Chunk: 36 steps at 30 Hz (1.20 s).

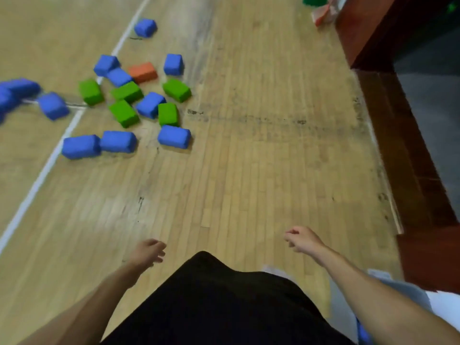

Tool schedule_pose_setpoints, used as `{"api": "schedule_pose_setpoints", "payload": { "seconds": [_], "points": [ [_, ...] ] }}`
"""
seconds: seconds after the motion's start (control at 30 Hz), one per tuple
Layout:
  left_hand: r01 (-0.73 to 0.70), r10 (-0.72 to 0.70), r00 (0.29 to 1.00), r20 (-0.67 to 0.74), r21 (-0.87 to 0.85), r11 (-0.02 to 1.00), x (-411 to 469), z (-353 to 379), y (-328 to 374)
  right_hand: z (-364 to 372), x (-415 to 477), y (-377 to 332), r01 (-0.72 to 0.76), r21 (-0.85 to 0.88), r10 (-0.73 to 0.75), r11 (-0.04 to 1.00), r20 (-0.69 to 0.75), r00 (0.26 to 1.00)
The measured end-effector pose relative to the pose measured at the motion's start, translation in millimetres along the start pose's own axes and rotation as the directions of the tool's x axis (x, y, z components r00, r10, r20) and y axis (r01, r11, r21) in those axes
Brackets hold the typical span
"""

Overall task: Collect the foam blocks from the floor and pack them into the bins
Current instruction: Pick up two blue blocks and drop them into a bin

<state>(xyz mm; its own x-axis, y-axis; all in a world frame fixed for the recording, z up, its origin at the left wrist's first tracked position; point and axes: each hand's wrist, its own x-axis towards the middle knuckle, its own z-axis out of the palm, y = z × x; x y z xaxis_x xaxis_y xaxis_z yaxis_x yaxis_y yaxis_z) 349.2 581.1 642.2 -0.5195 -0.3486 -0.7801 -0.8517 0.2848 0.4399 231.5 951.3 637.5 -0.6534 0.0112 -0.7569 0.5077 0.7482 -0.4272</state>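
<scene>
Several foam blocks lie scattered on the wooden floor at the upper left. Blue blocks [174,136] and green blocks [123,113] make up most of the pile, with one orange block [143,72] among them. A lone blue block [145,27] lies farther off. My left hand [148,252] hangs low at the centre with loosely curled fingers and holds nothing. My right hand [300,239] is also empty, its fingers loosely curled. Both hands are well short of the blocks. A white bin corner [443,305] with something blue inside shows at the lower right.
A white painted line [49,165] crosses the floor diagonally on the left. A dark red wooden stage or wall base [398,145] runs along the right side. Green and orange objects [323,11] sit at the top right. Open floor lies between me and the blocks.
</scene>
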Motion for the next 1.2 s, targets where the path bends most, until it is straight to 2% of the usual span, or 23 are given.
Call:
{"api": "schedule_pose_setpoints", "payload": {
  "seconds": [0.13, 0.3, 0.43, 0.63, 0.73, 0.93, 1.2],
  "points": [
    [0.175, -0.204, 0.977, -0.063, -0.309, 0.935, 9.5, -65.5, -65.5, 46.0, 21.4, -83.7, 0.014, -0.014, -0.013, 1.000, 0.057, 0.998],
    [0.181, -0.251, 0.963, -0.093, -0.464, 0.867, 49.2, -120.8, -76.1, 110.4, 64.4, -194.0, 0.098, -0.128, -0.075, 0.987, 0.172, 0.982],
    [0.165, -0.250, 0.958, -0.139, -0.445, 0.880, 94.1, -170.7, -66.0, 164.8, 113.4, -278.6, 0.160, -0.178, -0.106, 0.971, 0.277, 0.955],
    [0.276, -0.355, 0.926, -0.128, -0.412, 0.869, 160.4, -272.3, -38.5, 210.4, 177.1, -400.4, 0.147, -0.266, -0.040, 0.953, 0.368, 0.929],
    [0.232, -0.341, 0.919, -0.198, -0.428, 0.873, 197.5, -333.0, -13.7, 216.5, 202.3, -474.0, 0.175, -0.263, -0.072, 0.949, 0.358, 0.931],
    [0.183, -0.330, 0.915, -0.230, -0.493, 0.850, 267.0, -418.8, 24.8, 229.1, 247.3, -596.0, 0.209, -0.201, -0.135, 0.957, 0.329, 0.935],
    [0.168, -0.288, 0.941, -0.180, -0.492, 0.854, 393.9, -539.4, 50.3, 282.7, 307.9, -713.4, 0.115, -0.264, -0.035, 0.958, 0.291, 0.956]
  ]
}}
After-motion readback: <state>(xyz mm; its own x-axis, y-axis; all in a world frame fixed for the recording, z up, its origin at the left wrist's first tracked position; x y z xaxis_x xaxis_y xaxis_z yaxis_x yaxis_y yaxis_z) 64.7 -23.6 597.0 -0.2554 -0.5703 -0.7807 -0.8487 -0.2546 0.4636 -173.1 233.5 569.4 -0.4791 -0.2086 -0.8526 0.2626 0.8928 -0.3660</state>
